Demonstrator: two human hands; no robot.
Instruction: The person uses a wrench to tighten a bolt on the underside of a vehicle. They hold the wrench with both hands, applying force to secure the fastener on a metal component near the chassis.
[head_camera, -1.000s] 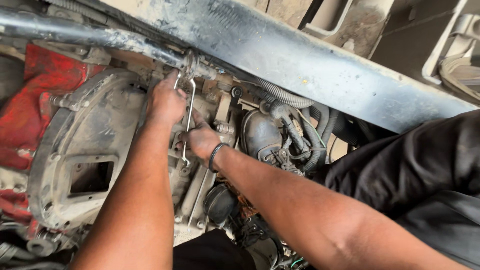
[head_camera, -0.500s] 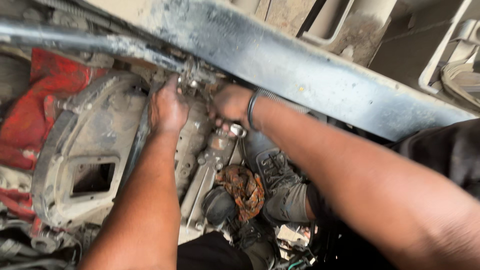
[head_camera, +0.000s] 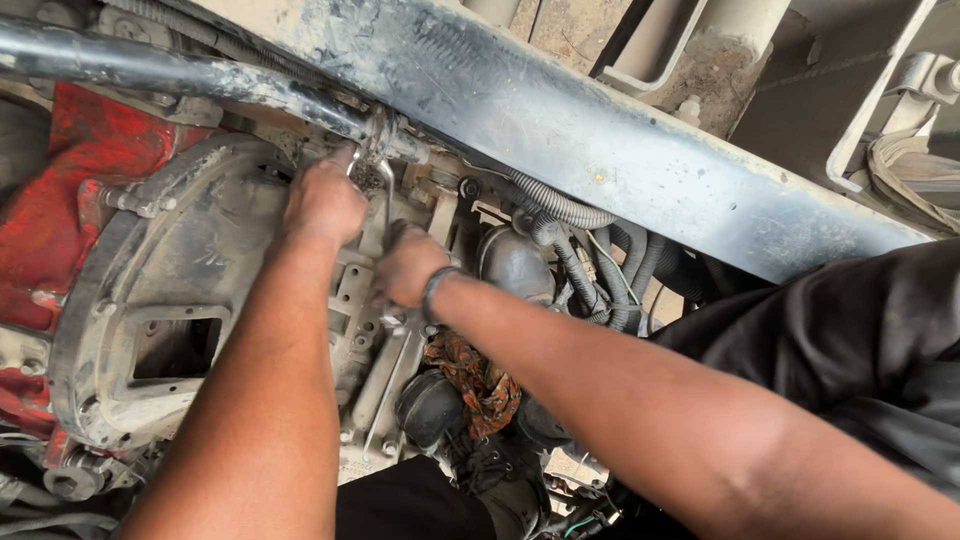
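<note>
We have both hands on a slim bright steel wrench (head_camera: 386, 215) that stands nearly upright in the frame, its long axis running from the black steel tube (head_camera: 180, 72) above down toward us. Our left hand (head_camera: 322, 200) is closed at its top end, beside the grey cast housing (head_camera: 150, 290); our right hand (head_camera: 408, 266) is clamped round the lower shank. The fastener itself is hidden behind the fingers, and the wrench's lower end is covered.
</note>
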